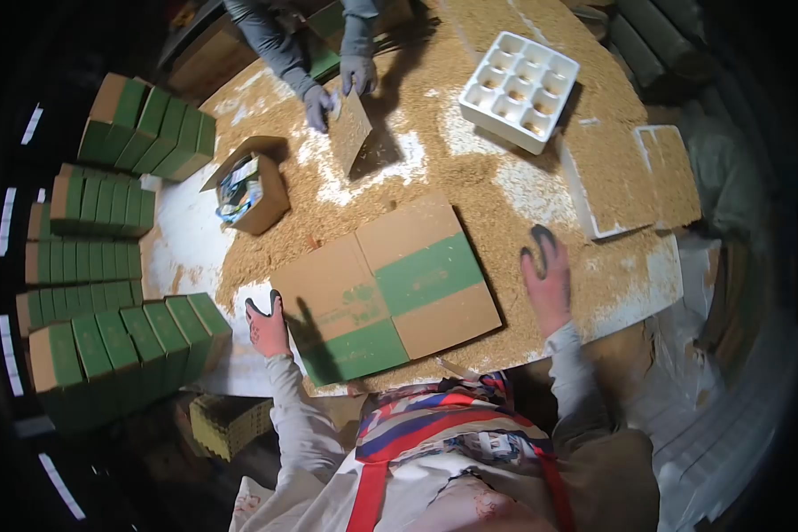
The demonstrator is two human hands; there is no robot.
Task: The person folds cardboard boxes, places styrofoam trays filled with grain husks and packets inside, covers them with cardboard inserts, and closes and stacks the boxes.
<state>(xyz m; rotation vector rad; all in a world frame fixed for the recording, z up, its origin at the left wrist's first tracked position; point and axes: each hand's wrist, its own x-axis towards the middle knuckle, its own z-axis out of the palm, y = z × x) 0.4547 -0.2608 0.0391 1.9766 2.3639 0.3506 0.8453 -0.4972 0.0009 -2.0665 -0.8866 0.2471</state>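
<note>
A flat cardboard box [434, 275] with brown and green panels lies on the table in front of me, a seam running across its top. My left hand [269, 330], in a pink glove with dark fingertips, is beside the box's left edge, thumb and fingers apart; I cannot tell if it touches the cardboard. My right hand [548, 282], gloved the same way, hovers to the right of the box over the shavings, clearly apart from it. Its fingers are spread and nothing is in them.
Wood shavings [496, 230] cover much of the table. Across from me, a co-worker's grey-gloved hands [319, 105] hold a cardboard piece [349, 133]. Around are an open carton of packets [270, 199], a white foam tray [530, 133], foam slabs [612, 177] and stacked green-brown boxes [106, 341].
</note>
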